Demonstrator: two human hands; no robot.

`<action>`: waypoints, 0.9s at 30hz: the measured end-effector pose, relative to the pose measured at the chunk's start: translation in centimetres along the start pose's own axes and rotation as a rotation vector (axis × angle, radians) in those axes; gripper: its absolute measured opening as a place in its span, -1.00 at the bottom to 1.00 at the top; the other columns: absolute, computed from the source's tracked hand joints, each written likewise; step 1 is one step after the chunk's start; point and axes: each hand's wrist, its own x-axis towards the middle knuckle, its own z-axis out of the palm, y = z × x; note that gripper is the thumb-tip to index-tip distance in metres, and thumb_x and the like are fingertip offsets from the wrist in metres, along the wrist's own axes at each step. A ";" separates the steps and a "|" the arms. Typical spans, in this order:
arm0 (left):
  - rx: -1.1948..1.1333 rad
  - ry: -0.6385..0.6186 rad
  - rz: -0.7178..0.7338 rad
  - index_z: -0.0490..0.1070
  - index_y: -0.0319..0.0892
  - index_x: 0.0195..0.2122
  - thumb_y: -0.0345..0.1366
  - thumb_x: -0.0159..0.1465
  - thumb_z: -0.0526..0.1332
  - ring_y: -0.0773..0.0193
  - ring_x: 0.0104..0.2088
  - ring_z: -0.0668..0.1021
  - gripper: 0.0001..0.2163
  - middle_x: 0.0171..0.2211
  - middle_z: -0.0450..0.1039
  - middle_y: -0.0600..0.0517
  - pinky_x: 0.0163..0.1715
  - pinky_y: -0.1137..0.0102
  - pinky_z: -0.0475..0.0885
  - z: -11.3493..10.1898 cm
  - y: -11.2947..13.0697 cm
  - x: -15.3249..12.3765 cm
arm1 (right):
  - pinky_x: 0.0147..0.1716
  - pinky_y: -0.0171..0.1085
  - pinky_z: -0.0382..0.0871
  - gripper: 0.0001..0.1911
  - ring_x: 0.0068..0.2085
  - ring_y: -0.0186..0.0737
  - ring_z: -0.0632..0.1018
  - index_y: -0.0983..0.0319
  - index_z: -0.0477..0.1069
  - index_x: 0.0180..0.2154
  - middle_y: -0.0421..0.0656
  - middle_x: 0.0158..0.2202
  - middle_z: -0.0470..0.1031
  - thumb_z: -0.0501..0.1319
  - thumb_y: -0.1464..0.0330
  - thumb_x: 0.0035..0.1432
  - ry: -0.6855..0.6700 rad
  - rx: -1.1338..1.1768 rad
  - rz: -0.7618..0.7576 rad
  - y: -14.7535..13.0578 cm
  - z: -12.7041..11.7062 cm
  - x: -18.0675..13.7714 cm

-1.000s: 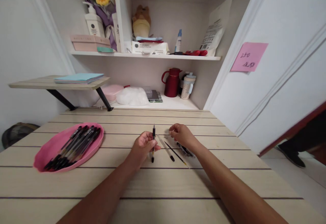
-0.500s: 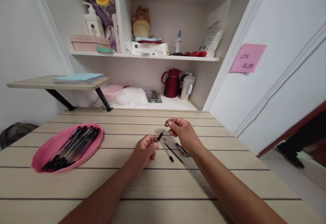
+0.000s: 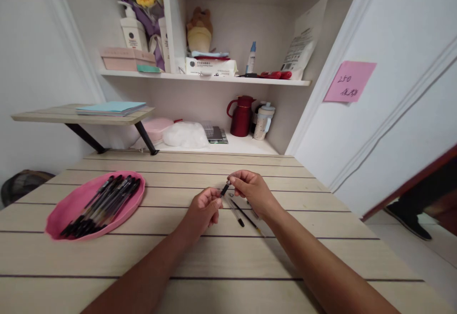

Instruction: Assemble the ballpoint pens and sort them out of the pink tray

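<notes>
My left hand is closed around a pen, whose black grip points up and to the right. At its upper end, my right hand pinches a small silvery pen tip between thumb and forefinger, and the tip meets the grip. Below the hands lie a clear pen barrel with a black end and a thin ink refill. Another small metal tip rests on the table beside them. The dark pen parts under my right hand are mostly hidden.
A pink tray of black pens stands on the slatted table at left. Behind it is a small raised shelf with blue-covered papers. A red jug and a pale cup stand in the cabinet. A person's leg shows at right.
My right hand has moved down and left, bringing the small metal tip onto the end of the pen. My left hand has stayed almost still.
</notes>
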 end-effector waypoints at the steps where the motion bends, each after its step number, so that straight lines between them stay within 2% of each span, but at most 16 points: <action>1: -0.002 0.002 0.004 0.24 -0.19 -0.34 -0.24 0.05 0.14 0.54 -0.76 0.23 -0.81 -0.68 0.23 0.21 -0.79 0.61 0.03 0.0 0.0 0.0 | -0.68 -0.42 0.08 -0.79 -0.64 -0.49 0.27 0.27 0.40 -0.46 -0.24 -0.54 0.38 0.23 0.24 -0.14 -0.008 0.014 0.011 0.0 0.0 0.0; 8: -0.017 0.009 0.016 0.24 -0.19 -0.36 -0.24 0.04 0.15 0.53 -0.77 0.24 -0.82 -0.69 0.23 0.21 -0.78 0.60 0.05 -0.1 -0.1 0.1 | -0.68 -0.44 0.03 -0.75 -0.64 -0.51 0.28 0.24 0.42 -0.33 -0.24 -0.49 0.41 0.23 0.30 -0.14 -0.091 0.154 0.084 0.0 -0.3 -0.2; 12: -0.004 -0.001 0.024 0.25 -0.19 -0.36 -0.24 0.04 0.14 0.53 -0.76 0.24 -0.83 -0.68 0.23 0.21 -0.78 0.60 0.04 -0.2 -0.2 0.1 | -0.68 -0.44 0.01 -0.79 -0.64 -0.52 0.26 0.27 0.43 -0.41 -0.25 -0.55 0.37 0.26 0.30 -0.16 -0.094 0.121 0.078 0.3 -0.4 -0.1; 19: -0.003 0.026 0.053 0.25 -0.19 -0.35 -0.30 0.04 0.14 0.54 -0.76 0.23 -0.84 -0.66 0.24 0.20 -0.77 0.59 0.06 0.0 -0.4 0.1 | -0.67 -0.43 0.03 -0.77 -0.66 -0.51 0.23 0.27 0.31 -0.57 -0.33 -0.65 0.27 0.31 0.27 -0.22 -0.032 0.099 0.042 1.0 0.0 0.0; 25: 0.006 0.032 0.031 0.25 -0.19 -0.36 -0.26 0.04 0.14 0.53 -0.75 0.23 -0.84 -0.70 0.22 0.21 -0.76 0.59 0.04 0.1 0.0 -0.1 | -0.63 -0.43 0.05 -0.77 -0.60 -0.50 0.27 0.26 0.42 -0.36 -0.27 -0.54 0.35 0.26 0.29 -0.12 -0.130 0.168 0.057 0.7 -0.3 -0.2; 27: 0.015 0.028 0.033 0.25 -0.19 -0.36 -0.26 0.03 0.15 0.52 -0.75 0.24 -0.83 -0.70 0.22 0.21 -0.77 0.59 0.04 0.0 0.0 -0.1 | -0.63 -0.43 0.04 -0.78 -0.61 -0.51 0.24 0.28 0.42 -0.40 -0.26 -0.54 0.35 0.28 0.30 -0.16 -0.122 0.178 0.054 1.0 -0.3 -0.1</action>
